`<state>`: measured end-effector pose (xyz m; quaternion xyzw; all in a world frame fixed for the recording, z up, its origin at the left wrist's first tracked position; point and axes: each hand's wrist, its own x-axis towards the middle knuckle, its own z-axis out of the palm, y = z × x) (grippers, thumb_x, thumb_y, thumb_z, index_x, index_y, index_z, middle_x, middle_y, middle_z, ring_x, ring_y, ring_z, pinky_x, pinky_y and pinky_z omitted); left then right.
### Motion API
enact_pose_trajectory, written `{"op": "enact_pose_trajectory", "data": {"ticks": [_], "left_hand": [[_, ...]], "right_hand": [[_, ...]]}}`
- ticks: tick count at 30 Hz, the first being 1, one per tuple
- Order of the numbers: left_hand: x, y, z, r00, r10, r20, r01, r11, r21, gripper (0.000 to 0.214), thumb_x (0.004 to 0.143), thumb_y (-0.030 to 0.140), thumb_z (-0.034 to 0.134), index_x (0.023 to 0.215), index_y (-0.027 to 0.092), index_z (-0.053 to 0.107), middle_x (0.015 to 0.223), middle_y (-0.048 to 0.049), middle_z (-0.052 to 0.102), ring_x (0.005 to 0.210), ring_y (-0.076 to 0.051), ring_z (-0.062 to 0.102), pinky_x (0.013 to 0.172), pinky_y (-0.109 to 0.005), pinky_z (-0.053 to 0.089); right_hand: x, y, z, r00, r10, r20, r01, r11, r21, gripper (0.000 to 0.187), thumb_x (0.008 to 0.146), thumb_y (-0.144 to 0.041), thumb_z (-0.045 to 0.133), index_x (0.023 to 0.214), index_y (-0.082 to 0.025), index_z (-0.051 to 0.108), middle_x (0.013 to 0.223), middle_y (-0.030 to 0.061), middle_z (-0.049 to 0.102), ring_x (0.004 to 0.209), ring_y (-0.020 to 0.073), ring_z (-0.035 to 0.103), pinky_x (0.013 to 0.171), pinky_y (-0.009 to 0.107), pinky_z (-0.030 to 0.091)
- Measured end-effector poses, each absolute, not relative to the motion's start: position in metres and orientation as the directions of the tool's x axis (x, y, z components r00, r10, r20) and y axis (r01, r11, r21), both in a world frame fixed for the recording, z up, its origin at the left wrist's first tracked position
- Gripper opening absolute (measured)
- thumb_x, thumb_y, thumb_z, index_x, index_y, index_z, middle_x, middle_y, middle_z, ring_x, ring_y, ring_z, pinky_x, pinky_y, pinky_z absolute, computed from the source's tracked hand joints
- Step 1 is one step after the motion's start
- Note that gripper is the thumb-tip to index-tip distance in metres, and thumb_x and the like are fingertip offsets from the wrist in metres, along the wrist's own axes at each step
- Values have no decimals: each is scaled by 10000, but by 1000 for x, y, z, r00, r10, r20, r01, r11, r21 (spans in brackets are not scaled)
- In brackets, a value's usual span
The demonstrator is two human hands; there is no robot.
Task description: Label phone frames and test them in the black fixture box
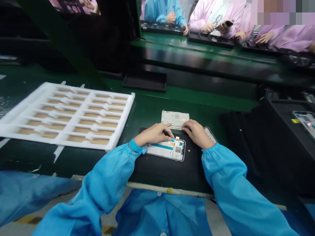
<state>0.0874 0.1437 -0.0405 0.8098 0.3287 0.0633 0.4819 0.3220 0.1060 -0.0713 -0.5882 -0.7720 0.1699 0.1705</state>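
Note:
A phone housing (pixel 162 149) with its inside facing up lies on a black mat (pixel 169 172). Blue strips and a small yellow tab show on it. My left hand (pixel 156 133) curls over its far edge, thumb and fingers closed at that edge. Just beyond lies a pale sheet (pixel 175 119) with rows of small strips. My right hand (pixel 198 133) is closed in a pinch at the sheet's near right corner; any small piece between its fingertips is hidden. A second phone part (pixel 211 134) shows partly behind my right wrist.
To the left lies a white foam tray (pixel 120 124) with many slots. A black tray (pixel 145 81) sits farther back. On the right, a dark raised tray (pixel 290 114) bears another phone part (pixel 306 121). Co-workers in blue and pink sleeves sit across the bench.

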Motion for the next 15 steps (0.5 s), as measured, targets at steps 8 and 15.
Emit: {"op": "enact_pose_trajectory", "data": {"ticks": [8,15], "left_hand": [[87,146,-42,777,591,-216,461,-302,834,186,806,159,707,973,201,779,1168,-111,720,1417,-242,396,1023,-288,427],[87,148,-47,776,595,-210,457,-301,837,208,768,141,728,957,205,785,1266,-104,663,1355,-239,481,1004,-281,465]], "right_hand": [[324,113,-78,-154,988,15,830,138,-541,92,856,-201,558,781,-206,611,838,47,594,850,218,534,819,363,386],[328,103,-74,-156,984,82,622,162,-766,222,876,-393,547,820,-185,600,831,40,646,802,188,594,777,335,467]]}}
